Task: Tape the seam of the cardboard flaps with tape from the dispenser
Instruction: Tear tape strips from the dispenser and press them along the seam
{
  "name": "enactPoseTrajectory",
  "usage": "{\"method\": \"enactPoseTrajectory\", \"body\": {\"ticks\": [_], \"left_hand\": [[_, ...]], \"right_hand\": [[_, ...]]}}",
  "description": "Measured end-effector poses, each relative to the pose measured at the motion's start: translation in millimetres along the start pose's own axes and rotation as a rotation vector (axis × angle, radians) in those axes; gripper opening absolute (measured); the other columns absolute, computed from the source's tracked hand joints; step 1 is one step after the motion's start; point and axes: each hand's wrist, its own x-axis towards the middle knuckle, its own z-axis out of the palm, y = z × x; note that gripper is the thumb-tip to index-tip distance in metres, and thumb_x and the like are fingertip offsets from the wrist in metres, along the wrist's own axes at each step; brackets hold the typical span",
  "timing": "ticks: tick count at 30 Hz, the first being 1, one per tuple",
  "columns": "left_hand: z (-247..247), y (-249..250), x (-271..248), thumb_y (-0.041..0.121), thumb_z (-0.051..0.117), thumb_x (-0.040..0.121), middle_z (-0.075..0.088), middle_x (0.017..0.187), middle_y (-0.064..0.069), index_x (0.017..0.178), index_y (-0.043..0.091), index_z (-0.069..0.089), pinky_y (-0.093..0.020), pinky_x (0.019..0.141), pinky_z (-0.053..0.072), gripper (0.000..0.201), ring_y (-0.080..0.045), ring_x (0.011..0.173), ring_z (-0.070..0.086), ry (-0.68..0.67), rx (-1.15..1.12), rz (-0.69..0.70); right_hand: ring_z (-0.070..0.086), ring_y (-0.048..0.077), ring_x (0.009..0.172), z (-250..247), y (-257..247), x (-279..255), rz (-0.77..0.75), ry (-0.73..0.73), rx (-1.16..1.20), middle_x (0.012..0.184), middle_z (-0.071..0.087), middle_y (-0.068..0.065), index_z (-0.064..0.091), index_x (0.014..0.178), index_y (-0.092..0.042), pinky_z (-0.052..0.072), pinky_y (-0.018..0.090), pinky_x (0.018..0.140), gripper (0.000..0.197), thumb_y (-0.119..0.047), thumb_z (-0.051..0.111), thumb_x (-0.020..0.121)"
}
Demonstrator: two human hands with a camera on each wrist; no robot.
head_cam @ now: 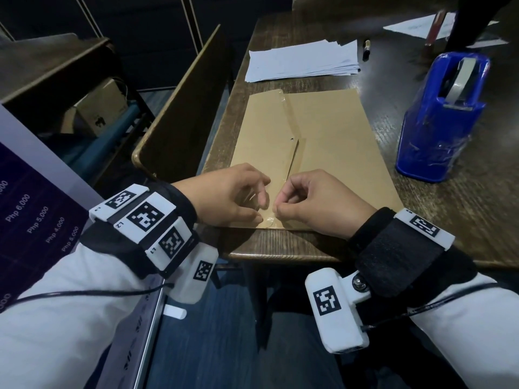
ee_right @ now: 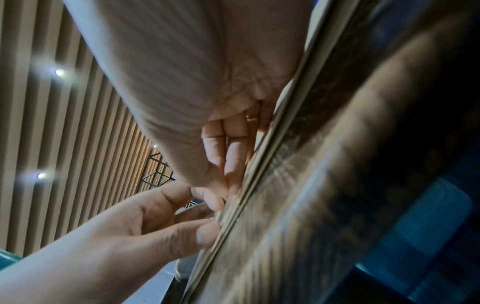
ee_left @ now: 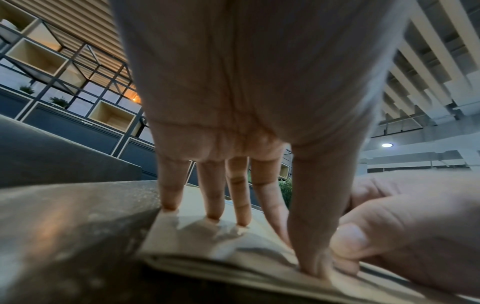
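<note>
A flat brown cardboard lies on the wooden desk, its two flaps meeting at a seam down the middle. Clear tape covers the far part of the seam. A short clear tape strip sits at the near edge. My left hand presses its thumb on that strip, fingers spread on the left flap. My right hand, fingers curled, pinches the strip's right end at the edge. The blue tape dispenser stands at the right, untouched.
A stack of white paper and a dark marker lie beyond the cardboard. More sheets and a dark sleeve are at the back right. A wooden chair back stands left of the desk.
</note>
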Motion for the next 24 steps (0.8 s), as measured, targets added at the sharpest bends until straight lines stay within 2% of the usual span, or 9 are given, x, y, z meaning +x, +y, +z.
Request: {"method": "enactPoseTrajectory", "body": {"ticks": [4, 7, 11, 14, 24], "left_hand": [[-1.7, -1.0, 1.0, 0.033, 0.066, 0.085, 0.042, 0.137, 0.020, 0.089, 0.031, 0.065, -0.032, 0.111, 0.032, 0.005, -0.001, 0.124, 0.043, 0.004, 0.014, 0.019], [-3.5, 0.3, 1.7, 0.040, 0.065, 0.084, 0.043, 0.136, 0.019, 0.088, 0.032, 0.065, -0.029, 0.112, 0.030, 0.008, 0.000, 0.125, 0.041, -0.011, 0.004, -0.002], [-4.2, 4.9, 2.1, 0.045, 0.071, 0.076, 0.043, 0.133, 0.021, 0.083, 0.033, 0.066, -0.030, 0.109, 0.032, 0.014, -0.001, 0.123, 0.041, -0.012, -0.003, -0.033], [-1.2, 7.3, 2.8, 0.046, 0.075, 0.072, 0.042, 0.131, 0.020, 0.083, 0.032, 0.067, -0.030, 0.106, 0.035, 0.020, -0.001, 0.121, 0.042, 0.010, 0.006, -0.046], [1.5, 11.8, 4.7, 0.045, 0.077, 0.070, 0.038, 0.126, 0.017, 0.084, 0.031, 0.062, -0.031, 0.103, 0.039, 0.025, -0.004, 0.116, 0.044, 0.014, 0.022, -0.074]], "right_hand": [[0.060, 0.007, 0.063, -0.6, 0.0, -0.3, -0.005, -0.007, -0.005, 0.079, 0.072, 0.008, 0.070, 0.082, -0.005, 0.052, 0.020, 0.064, 0.005, -0.010, 0.070, 0.080], [0.059, 0.007, 0.063, -0.8, -0.3, 0.1, -0.002, -0.016, -0.007, 0.077, 0.071, 0.006, 0.070, 0.083, -0.005, 0.051, 0.020, 0.064, 0.006, -0.010, 0.070, 0.080], [0.059, 0.006, 0.061, -0.6, -0.2, 0.5, -0.008, -0.013, -0.015, 0.076, 0.070, 0.005, 0.070, 0.082, -0.006, 0.050, 0.019, 0.062, 0.006, -0.012, 0.070, 0.080], [0.061, 0.006, 0.061, -0.9, 0.1, 0.1, -0.011, -0.015, -0.019, 0.077, 0.072, 0.006, 0.070, 0.081, -0.007, 0.053, 0.022, 0.065, 0.005, -0.012, 0.069, 0.080], [0.059, 0.007, 0.062, 0.4, -1.1, 0.2, -0.015, -0.019, -0.036, 0.076, 0.070, 0.005, 0.070, 0.079, -0.008, 0.051, 0.025, 0.066, 0.003, -0.011, 0.068, 0.079]]}}
